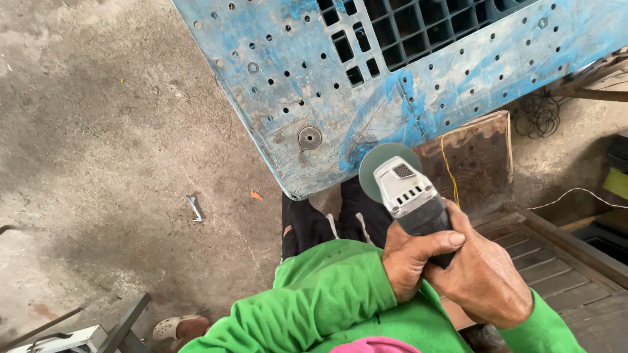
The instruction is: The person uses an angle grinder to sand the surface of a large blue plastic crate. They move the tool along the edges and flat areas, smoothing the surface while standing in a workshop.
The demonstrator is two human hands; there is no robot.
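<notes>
Both hands wrap the angle grinder (412, 196): the left hand (412, 258) closes its grip on the dark body, the right hand (484, 278) clasps over it. Its grey disc (386, 167) sits at the worn blue perforated panel (327, 85), by the lower edge above the concrete floor (118, 163). Cutting looks about to begin; steadying seems needed.

grinder (409, 193) in both hands | panel (392, 72) just beyond | bolt (194, 207) on floor, left
</notes>
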